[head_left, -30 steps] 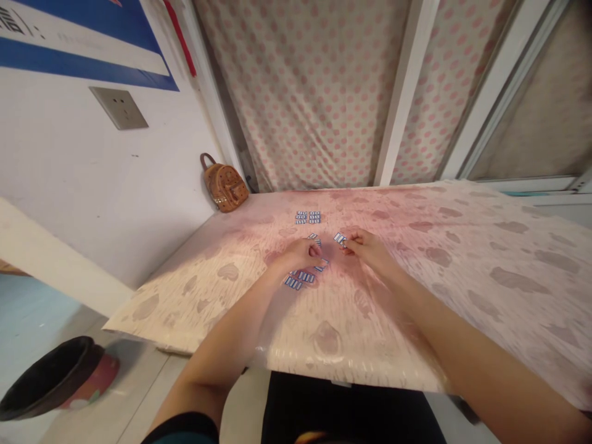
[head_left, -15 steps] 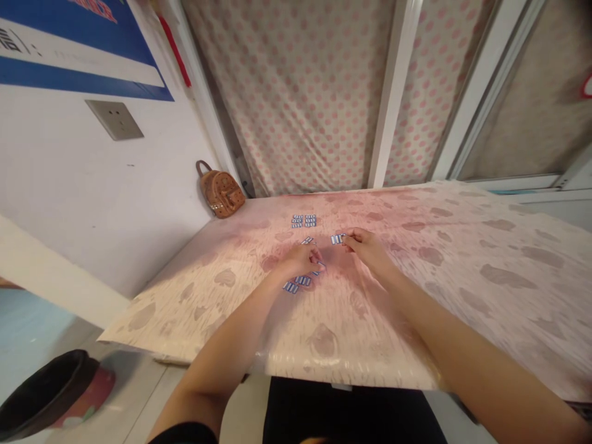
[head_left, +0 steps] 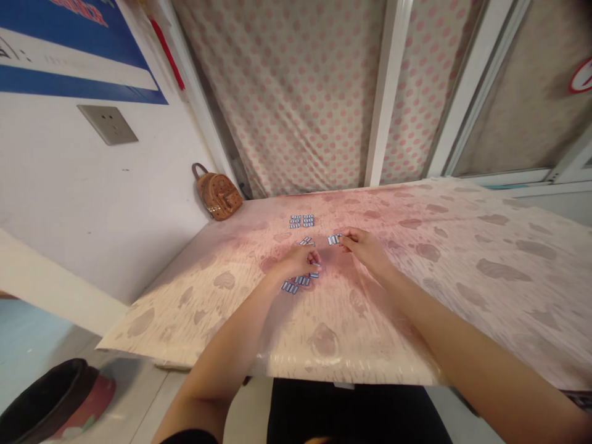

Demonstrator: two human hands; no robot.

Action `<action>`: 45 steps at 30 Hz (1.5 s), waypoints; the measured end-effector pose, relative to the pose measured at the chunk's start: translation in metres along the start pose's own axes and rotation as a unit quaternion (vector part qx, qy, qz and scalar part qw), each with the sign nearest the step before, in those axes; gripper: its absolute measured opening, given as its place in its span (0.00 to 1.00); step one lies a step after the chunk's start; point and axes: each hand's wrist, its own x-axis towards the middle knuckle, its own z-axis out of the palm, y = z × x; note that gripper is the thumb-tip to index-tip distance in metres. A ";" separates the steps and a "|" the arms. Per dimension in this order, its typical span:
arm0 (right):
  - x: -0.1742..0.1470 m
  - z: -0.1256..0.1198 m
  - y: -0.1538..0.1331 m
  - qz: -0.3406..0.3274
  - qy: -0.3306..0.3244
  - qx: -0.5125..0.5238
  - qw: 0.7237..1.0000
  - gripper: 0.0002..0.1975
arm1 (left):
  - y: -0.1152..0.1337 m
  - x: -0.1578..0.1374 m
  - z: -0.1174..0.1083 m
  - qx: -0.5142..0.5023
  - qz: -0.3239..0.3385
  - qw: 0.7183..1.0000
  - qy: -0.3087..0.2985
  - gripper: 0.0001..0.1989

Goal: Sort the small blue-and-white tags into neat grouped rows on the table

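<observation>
My right hand (head_left: pixel 359 242) pinches a small flat blue-and-white striped piece (head_left: pixel 333 240) by its right end, just over the table. Left of it, my left hand (head_left: pixel 307 260) is closed at the fingertips on a similar thin blue-edged piece (head_left: pixel 315 265), mostly hidden by the fingers. Several loose striped pieces (head_left: pixel 290 287) lie in front of the left hand, and a few more (head_left: pixel 307 241) show just behind it. Farther back, other striped pieces (head_left: pixel 301 221) lie in two neat columns. Their exact kind is too small to make out.
A patterned pinkish cloth (head_left: pixel 324 339) covers the table. At its back left corner a small brown backpack (head_left: pixel 219 195) leans against the wall. Beyond the table hangs a dotted curtain (head_left: pixel 296 98). On the floor at left stands a dark-rimmed pot (head_left: pixel 87 401).
The piece in my left hand has turned and sunk a little toward the loose pieces. My right hand keeps its pinch and barely moves; the view has shifted slightly.
</observation>
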 end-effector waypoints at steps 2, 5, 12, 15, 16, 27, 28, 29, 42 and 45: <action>0.000 0.001 0.000 0.004 0.000 0.012 1.000 0.11 | 0.001 0.002 -0.001 -0.019 -0.021 0.999 0.017 0.04; 0.000 0.003 -0.001 0.029 0.009 0.051 0.998 0.12 | 0.004 0.007 -0.003 -0.074 -0.037 0.991 0.101 0.03; 0.000 0.006 -0.003 0.039 -0.015 0.060 0.997 0.14 | 0.017 0.006 -0.004 -0.231 -0.041 0.950 0.208 0.02; -0.001 0.006 0.000 0.006 -0.022 0.011 1.000 0.14 | 0.020 0.003 0.000 -0.251 -0.039 0.947 0.198 0.04; -0.001 0.006 0.000 -0.003 -0.021 -0.006 1.000 0.14 | 0.020 0.003 0.002 -0.260 -0.034 0.945 0.195 0.04; -0.007 0.012 0.001 -0.056 0.018 -0.138 0.989 0.10 | 0.018 0.005 0.008 -0.311 -0.015 0.936 0.164 0.07; -0.008 0.012 0.000 -0.056 0.018 -0.143 0.988 0.10 | 0.018 0.006 0.008 -0.313 -0.013 0.936 0.161 0.08; -0.008 0.012 0.000 -0.057 0.018 -0.146 0.987 0.10 | 0.017 0.006 0.009 -0.315 -0.010 0.936 0.159 0.08; -0.011 0.018 0.000 -0.072 0.022 -0.169 0.983 0.10 | 0.014 0.008 0.015 -0.313 0.010 0.939 0.144 0.12; -0.010 0.017 0.002 -0.057 0.032 -0.158 0.985 0.09 | 0.014 0.010 0.014 -0.272 0.019 0.950 0.152 0.09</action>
